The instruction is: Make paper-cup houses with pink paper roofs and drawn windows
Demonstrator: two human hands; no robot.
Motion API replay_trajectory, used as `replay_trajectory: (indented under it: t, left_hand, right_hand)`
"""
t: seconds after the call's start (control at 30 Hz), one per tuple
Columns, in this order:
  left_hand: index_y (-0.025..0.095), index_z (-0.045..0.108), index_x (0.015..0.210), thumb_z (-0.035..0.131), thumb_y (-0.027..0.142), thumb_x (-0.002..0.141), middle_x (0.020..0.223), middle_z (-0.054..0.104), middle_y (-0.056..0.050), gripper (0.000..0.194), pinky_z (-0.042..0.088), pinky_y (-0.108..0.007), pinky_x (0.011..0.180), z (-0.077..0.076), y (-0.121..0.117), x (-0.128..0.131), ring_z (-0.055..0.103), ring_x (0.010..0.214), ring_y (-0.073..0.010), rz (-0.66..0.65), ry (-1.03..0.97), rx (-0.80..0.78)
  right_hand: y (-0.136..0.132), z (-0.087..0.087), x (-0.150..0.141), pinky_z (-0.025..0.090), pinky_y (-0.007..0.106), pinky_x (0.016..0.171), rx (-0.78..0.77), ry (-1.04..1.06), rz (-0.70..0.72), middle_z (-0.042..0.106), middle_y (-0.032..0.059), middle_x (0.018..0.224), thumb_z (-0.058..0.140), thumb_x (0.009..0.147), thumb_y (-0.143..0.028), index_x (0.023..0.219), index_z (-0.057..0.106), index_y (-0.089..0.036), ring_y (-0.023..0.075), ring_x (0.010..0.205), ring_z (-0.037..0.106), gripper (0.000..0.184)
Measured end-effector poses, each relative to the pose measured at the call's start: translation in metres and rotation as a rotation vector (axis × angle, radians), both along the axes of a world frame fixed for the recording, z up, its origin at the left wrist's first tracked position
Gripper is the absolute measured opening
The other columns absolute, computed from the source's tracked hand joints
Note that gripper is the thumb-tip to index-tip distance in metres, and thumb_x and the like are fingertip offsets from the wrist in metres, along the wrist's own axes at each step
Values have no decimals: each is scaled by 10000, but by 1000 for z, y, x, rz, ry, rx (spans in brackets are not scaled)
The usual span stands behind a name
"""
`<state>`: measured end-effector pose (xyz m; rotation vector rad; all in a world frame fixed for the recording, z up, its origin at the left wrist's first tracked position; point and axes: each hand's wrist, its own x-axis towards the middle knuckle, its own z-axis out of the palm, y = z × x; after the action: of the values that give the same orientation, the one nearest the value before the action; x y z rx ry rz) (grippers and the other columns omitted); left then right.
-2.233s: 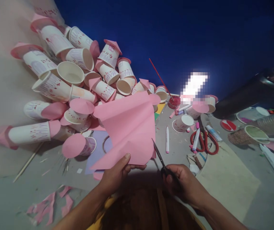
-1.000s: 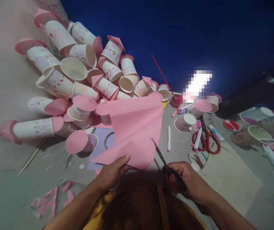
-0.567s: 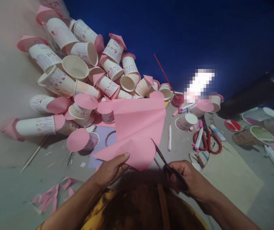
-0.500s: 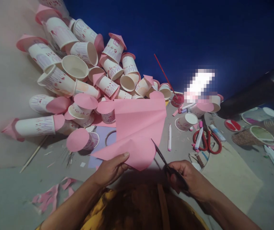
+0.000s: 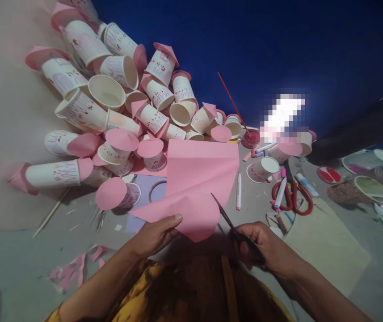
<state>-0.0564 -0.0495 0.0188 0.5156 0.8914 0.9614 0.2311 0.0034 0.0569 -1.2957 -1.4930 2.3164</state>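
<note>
A large sheet of pink paper (image 5: pixel 199 167) lies in front of me, its near part curled up with a rounded cut edge. My left hand (image 5: pixel 156 235) grips that near part at its lower left edge, thumb on top and the other fingers underneath. My right hand (image 5: pixel 256 243) is closed round the handles of black scissors (image 5: pixel 226 217). The blades point up and left, and their tips lie at the right edge of the curled paper. Under the left side of the sheet shows a purple sheet (image 5: pixel 140 192) with a ring-shaped object (image 5: pixel 156 190) on it.
Decorated paper cups (image 5: pixel 80 40) with pink cone tops are piled at the left and back. Pink scraps (image 5: pixel 69 270) lie at lower left. To the right are a marker (image 5: pixel 238 191), red-handled scissors (image 5: pixel 293 197), an upright cup (image 5: pixel 263 169) and a red paint pot (image 5: pixel 250 137) holding a brush.
The whole view has shifted slightly, so the table's contents appear a little further right. The sheet has shifted a little too; both hands keep their grips.
</note>
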Motion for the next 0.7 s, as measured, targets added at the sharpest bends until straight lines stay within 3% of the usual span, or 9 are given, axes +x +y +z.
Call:
replay_trajectory:
  t: [0.13, 0.27, 0.57, 0.7]
  left_hand:
    - [167, 822, 971, 753, 487, 867, 946, 816, -93, 343, 501, -417, 1051, 4, 2, 1, 711, 1093, -310, -71, -89, 7]
    - [154, 821, 1022, 745, 461, 880, 997, 822, -101, 347, 464, -446, 1113, 9, 5, 2, 696, 1165, -322, -79, -128, 14]
    - [120, 827, 986, 772, 419, 869, 1020, 822, -138, 326, 535, -425, 1046, 12, 6, -2, 718, 1146, -338, -64, -133, 4]
    - [116, 814, 1014, 785, 391, 862, 1034, 820, -148, 315, 570, -418, 1014, 14, 7, -1, 713, 1170, -345, 35, -142, -4]
  right_hand:
    - [1, -3, 2, 172, 227, 417, 7, -34, 21, 466, -56, 472, 795, 648, -733, 592, 517, -191, 54, 426, 290, 612]
    - [3, -4, 4, 167, 228, 423, 15, -62, 35, 430, -70, 461, 796, 665, -697, 587, 499, -196, 54, 431, 283, 588]
    - [3, -2, 4, 194, 238, 453, 34, -26, 55, 480, -44, 499, 766, 667, -773, 589, 478, -201, 68, 469, 322, 645]
    - [2, 0, 4, 192, 246, 465, 58, -35, 71, 482, -38, 507, 757, 665, -784, 590, 482, -202, 76, 484, 331, 648]
